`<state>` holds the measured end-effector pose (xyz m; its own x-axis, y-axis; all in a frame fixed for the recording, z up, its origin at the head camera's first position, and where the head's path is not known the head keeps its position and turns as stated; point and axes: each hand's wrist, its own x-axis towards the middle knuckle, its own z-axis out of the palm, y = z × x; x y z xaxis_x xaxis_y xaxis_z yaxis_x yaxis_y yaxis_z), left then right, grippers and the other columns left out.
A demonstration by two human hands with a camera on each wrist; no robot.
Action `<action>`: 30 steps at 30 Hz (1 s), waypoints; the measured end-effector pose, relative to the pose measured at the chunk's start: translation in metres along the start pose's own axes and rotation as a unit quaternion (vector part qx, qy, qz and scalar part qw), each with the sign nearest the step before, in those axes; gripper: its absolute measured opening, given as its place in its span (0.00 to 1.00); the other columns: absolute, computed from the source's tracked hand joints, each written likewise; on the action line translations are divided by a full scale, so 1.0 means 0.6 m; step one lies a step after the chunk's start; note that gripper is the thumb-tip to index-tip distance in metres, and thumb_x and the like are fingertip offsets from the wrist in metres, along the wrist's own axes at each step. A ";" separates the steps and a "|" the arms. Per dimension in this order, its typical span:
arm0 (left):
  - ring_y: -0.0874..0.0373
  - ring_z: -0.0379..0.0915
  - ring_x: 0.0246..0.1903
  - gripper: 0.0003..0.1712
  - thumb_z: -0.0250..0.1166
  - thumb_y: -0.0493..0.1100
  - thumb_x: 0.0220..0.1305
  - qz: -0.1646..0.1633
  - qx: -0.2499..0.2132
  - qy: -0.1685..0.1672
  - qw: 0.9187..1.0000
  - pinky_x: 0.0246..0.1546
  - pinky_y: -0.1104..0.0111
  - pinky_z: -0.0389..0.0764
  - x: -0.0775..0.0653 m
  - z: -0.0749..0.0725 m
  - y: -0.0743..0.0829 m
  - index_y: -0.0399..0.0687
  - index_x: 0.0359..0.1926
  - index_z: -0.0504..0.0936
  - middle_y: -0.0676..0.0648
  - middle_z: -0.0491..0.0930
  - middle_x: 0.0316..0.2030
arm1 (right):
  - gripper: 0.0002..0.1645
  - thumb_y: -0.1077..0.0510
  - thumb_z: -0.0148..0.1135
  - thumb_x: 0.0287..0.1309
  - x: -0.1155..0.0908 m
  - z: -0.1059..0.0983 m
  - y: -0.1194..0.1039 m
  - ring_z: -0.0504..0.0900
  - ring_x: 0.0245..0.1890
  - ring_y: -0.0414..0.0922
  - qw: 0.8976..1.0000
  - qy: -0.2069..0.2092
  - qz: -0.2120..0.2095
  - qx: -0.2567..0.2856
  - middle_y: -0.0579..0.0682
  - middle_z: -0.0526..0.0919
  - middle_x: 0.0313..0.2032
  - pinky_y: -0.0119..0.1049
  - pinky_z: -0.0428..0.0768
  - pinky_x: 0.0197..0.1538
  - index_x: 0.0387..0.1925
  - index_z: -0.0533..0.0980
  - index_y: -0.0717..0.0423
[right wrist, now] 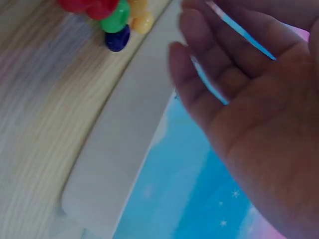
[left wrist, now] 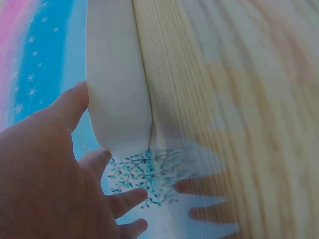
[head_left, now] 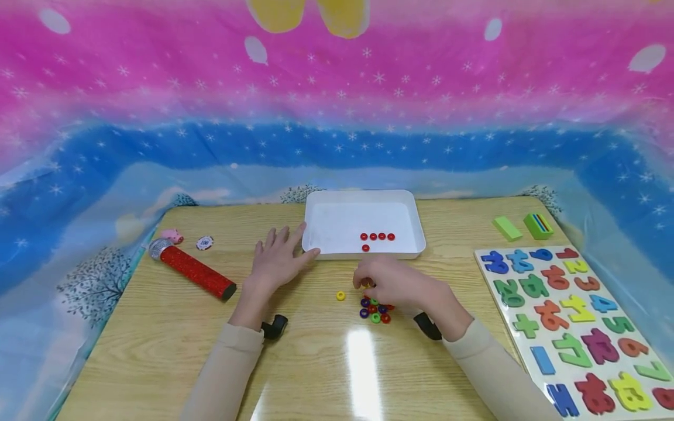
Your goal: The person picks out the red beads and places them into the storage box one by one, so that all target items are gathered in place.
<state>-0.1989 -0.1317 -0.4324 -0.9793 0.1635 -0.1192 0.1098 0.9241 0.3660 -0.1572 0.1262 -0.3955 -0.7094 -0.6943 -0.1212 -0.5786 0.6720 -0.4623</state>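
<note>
A white tray lies toward the back of the table, with several small red beads in it, most in a row. My left hand is spread at the tray's left front corner, index finger and thumb touching its rim. Just in front of the tray, my right hand bends its fingers down over a pile of red, green, blue, purple and yellow beads. That hand covers part of the pile, and whether its fingertips pinch a bead is hidden. One yellow bead lies apart, left of the pile.
On the left lie a red microphone, a poker chip and a pink pig figure. A number puzzle board fills the right side. Behind it sit a green block and a green box. A printed cloth surrounds the table.
</note>
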 end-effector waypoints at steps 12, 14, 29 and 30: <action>0.39 0.32 0.72 0.45 0.42 0.78 0.56 0.002 -0.004 -0.002 1.000 0.65 0.36 0.39 0.001 0.001 -0.001 0.74 0.71 0.41 0.43 0.45 0.72 | 0.08 0.61 0.59 0.55 0.005 0.026 0.008 0.72 0.26 0.36 0.998 -0.030 0.048 -0.037 0.38 0.76 0.27 0.29 0.73 0.33 0.27 0.79 0.45; 0.39 0.32 0.72 0.45 0.42 0.78 0.56 0.003 -0.003 -0.001 1.000 0.65 0.36 0.39 0.001 0.001 -0.001 0.75 0.71 0.41 0.43 0.46 0.72 | 0.08 0.61 0.59 0.55 0.006 0.030 0.009 0.71 0.24 0.36 0.997 -0.026 0.049 -0.048 0.37 0.75 0.26 0.28 0.72 0.31 0.24 0.78 0.44; 0.39 0.32 0.72 0.45 0.42 0.78 0.56 0.000 -0.003 0.001 1.000 0.66 0.37 0.39 0.000 0.000 0.002 0.75 0.71 0.41 0.42 0.46 0.72 | 0.13 0.62 0.60 0.52 0.011 0.044 -0.002 0.62 0.21 0.37 0.992 0.027 0.025 -0.122 0.39 0.68 0.21 0.27 0.63 0.26 0.18 0.71 0.44; 0.39 0.32 0.72 0.45 0.42 0.78 0.56 0.001 -0.003 0.001 1.000 0.66 0.37 0.39 -0.001 0.000 0.002 0.75 0.71 0.41 0.42 0.47 0.72 | 0.11 0.61 0.61 0.52 0.010 0.043 -0.001 0.63 0.22 0.37 0.992 0.028 0.024 -0.117 0.39 0.68 0.22 0.27 0.64 0.26 0.19 0.73 0.44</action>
<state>-0.1984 -0.1306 -0.4318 -0.9795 0.1641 -0.1169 0.1102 0.9221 0.3710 -0.1509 0.1148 -0.4183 -0.7562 -0.6485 -0.0867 -0.6159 0.7503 -0.2401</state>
